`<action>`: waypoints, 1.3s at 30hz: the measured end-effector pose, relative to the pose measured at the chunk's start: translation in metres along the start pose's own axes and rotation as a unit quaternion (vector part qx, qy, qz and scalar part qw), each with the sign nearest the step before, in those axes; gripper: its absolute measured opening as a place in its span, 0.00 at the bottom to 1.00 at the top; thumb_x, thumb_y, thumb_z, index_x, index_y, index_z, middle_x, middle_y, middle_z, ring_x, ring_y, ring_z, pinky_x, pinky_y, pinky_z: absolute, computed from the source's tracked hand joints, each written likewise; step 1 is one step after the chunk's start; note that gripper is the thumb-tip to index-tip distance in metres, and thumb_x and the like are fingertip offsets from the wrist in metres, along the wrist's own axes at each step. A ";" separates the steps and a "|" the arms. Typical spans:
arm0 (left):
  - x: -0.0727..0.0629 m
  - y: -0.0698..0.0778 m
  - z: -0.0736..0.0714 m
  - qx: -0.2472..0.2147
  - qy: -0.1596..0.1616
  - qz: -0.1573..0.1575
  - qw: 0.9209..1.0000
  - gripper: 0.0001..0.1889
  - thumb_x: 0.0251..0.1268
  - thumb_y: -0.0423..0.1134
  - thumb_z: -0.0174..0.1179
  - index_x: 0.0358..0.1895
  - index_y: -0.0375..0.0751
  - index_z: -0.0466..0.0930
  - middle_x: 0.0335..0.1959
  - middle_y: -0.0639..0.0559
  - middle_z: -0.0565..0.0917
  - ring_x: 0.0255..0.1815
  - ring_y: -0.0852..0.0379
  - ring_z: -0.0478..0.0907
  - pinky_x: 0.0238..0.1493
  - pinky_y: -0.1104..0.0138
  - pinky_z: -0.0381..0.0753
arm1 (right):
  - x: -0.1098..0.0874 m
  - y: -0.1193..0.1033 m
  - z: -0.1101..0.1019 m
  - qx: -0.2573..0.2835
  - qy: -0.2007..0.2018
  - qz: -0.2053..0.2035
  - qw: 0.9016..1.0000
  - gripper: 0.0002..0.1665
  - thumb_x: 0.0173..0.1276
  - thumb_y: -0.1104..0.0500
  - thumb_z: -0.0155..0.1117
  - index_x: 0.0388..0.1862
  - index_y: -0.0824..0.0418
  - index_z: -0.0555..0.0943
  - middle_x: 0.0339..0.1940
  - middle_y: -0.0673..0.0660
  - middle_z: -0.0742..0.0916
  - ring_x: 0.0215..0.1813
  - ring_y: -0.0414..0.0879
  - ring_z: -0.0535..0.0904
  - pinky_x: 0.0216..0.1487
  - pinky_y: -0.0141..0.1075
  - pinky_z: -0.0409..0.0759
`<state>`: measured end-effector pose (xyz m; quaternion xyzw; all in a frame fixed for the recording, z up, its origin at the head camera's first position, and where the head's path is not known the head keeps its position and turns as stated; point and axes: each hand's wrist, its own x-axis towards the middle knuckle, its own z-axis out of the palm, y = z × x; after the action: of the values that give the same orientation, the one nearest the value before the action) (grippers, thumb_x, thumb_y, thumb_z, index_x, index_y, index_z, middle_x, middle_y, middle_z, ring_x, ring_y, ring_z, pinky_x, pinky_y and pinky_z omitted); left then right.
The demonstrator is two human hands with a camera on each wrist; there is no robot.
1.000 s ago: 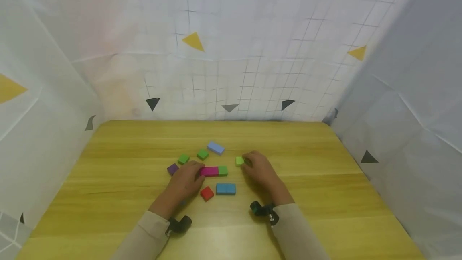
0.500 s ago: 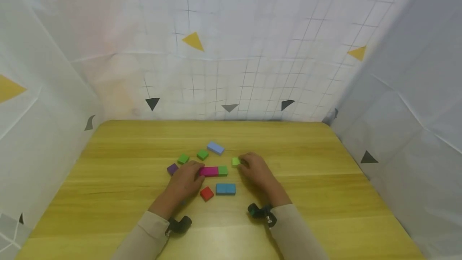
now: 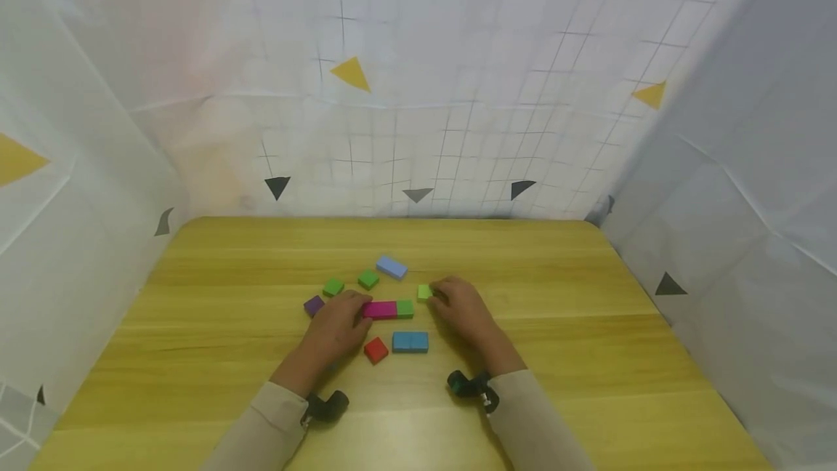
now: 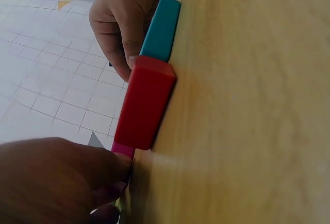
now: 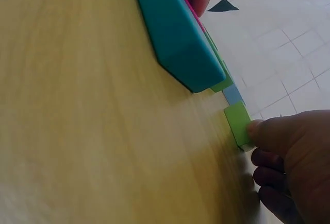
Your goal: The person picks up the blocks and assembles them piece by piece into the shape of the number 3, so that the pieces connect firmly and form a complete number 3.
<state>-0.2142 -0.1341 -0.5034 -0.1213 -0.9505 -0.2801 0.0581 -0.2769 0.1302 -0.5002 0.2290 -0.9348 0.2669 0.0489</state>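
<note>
In the head view my left hand (image 3: 336, 324) grips the left end of a magenta block (image 3: 381, 310). A green block (image 3: 405, 309) sits flush against that block's right end. Up and to the right, my right hand (image 3: 463, 311) pinches a lime-green block (image 3: 423, 293), with a gap between it and the green block. The right wrist view shows the thumb on the side of this lime-green block (image 5: 238, 123), low on the table. In the left wrist view, thumb and fingers are at the magenta block (image 4: 122, 149), which is partly hidden behind the red block (image 4: 147, 100).
A blue block (image 3: 410, 342) and the red block lie nearer me. Beyond the left hand are two green blocks (image 3: 333, 287), a purple block (image 3: 314, 305) partly behind the hand, and a light-blue block (image 3: 391, 267). White sheeting (image 3: 418, 93) stands around the wooden table (image 3: 556, 260).
My right hand has slid the lime-green block a little to the left, closer to the magenta and green row. The left hand has stayed in place on the magenta block.
</note>
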 end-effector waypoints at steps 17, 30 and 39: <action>0.000 0.000 0.000 0.003 0.006 0.005 1.000 0.20 0.65 0.40 0.65 0.59 0.40 0.81 0.54 0.47 0.83 0.58 0.49 0.79 0.61 0.56 0.79 | 0.001 -0.004 0.005 -0.022 0.022 -0.022 0.999 0.16 0.69 0.56 0.67 0.53 0.62 0.86 0.44 0.58 0.89 0.48 0.52 0.84 0.53 0.46 0.83; 0.000 0.003 -0.003 0.002 0.007 0.000 1.000 0.20 0.65 0.40 0.65 0.59 0.39 0.81 0.54 0.47 0.83 0.58 0.48 0.79 0.61 0.55 0.79 | 0.002 -0.006 0.009 -0.025 0.033 -0.028 0.999 0.14 0.69 0.55 0.68 0.50 0.60 0.87 0.43 0.57 0.90 0.48 0.53 0.85 0.55 0.47 0.83; 0.001 -0.001 -0.001 0.000 0.007 0.003 1.000 0.20 0.64 0.40 0.65 0.59 0.40 0.81 0.54 0.47 0.83 0.58 0.49 0.80 0.61 0.56 0.79 | 0.001 -0.008 0.012 -0.029 0.041 -0.041 0.998 0.13 0.68 0.56 0.68 0.48 0.59 0.88 0.43 0.56 0.90 0.47 0.53 0.85 0.54 0.48 0.83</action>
<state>-0.2150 -0.1351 -0.5033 -0.1225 -0.9496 -0.2809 0.0656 -0.2737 0.1179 -0.5069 0.2549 -0.9290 0.2470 0.1049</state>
